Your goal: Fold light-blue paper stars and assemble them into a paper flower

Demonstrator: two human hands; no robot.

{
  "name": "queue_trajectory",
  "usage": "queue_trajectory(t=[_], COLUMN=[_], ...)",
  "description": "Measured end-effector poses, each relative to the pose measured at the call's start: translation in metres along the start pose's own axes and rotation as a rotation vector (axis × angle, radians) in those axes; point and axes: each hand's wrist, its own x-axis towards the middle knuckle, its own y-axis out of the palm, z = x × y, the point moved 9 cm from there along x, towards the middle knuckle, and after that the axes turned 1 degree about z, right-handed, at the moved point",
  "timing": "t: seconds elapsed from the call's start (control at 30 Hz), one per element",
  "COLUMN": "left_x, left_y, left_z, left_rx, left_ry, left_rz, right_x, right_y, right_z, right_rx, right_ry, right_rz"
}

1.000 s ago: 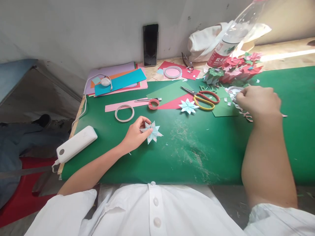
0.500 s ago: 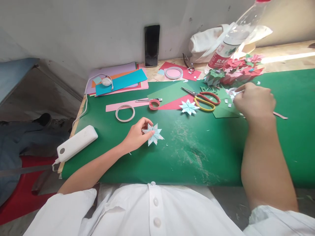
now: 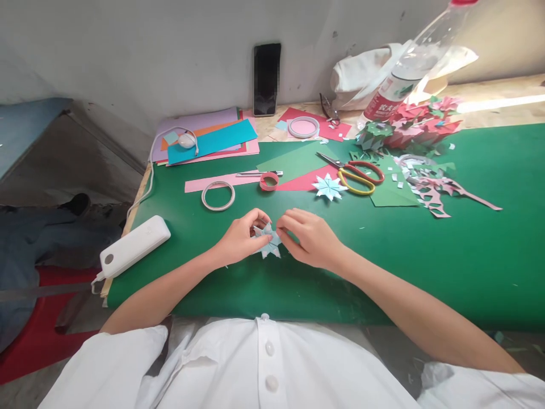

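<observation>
A white button-front shirt (image 3: 238, 375) is worn, closed down the middle by round white buttons (image 3: 269, 348), two being seen. Short, loosely crumpled sleeves (image 3: 114, 358) are noted on both sides. The forearms (image 3: 170, 287), the left hand (image 3: 238, 241) and the right hand (image 3: 313, 238) are left uncovered.

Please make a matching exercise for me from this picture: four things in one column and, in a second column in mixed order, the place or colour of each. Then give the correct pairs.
Column one
1. phone
2. scissors
3. power bank
4. near paper star

Column two
A. held by the left hand and the right hand
B. standing against the wall
C. white, at the left edge of the green mat
D. one red handle, one yellow handle

Pairs: 1-B, 2-D, 3-C, 4-A
</observation>
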Motion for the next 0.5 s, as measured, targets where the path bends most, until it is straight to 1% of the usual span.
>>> queue_trajectory(t=[0.03,0.1,0.17,0.23,0.3,0.37,0.43,0.5], left_x=[0.000,0.000,0.000,0.000,0.000,0.000,0.001,0.001], left_y=[-0.001,-0.004,-0.006,-0.008,-0.011,-0.013,-0.012,-0.011], left_z=[-0.002,-0.006,-0.007,-0.006,-0.006,-0.005,-0.001,0.003], left_rx=[0.009,0.026,0.019,0.012,0.017,0.018,-0.004,-0.023], left_ry=[0.017,0.035,0.021,-0.002,-0.011,-0.019,-0.042,-0.065], left_rz=[-0.017,-0.050,-0.065,-0.084,-0.117,-0.150,-0.149,-0.136], right_x=[-0.001,-0.003,-0.004,-0.004,-0.004,-0.004,-0.004,-0.004], right_y=[0.003,0.007,0.009,0.008,0.003,-0.001,0.000,0.003], right_z=[0.004,0.004,0.000,-0.001,0.003,0.009,0.014,0.017], right_rx=[-0.001,0.041,0.100,0.095,-0.013,-0.192,-0.357,-0.454], right_ry=[-0.006,0.017,0.039,0.025,-0.026,-0.093,-0.151,-0.182], right_rz=[-0.003,-0.004,0.005,-0.013,-0.065,-0.110,-0.120,-0.106])
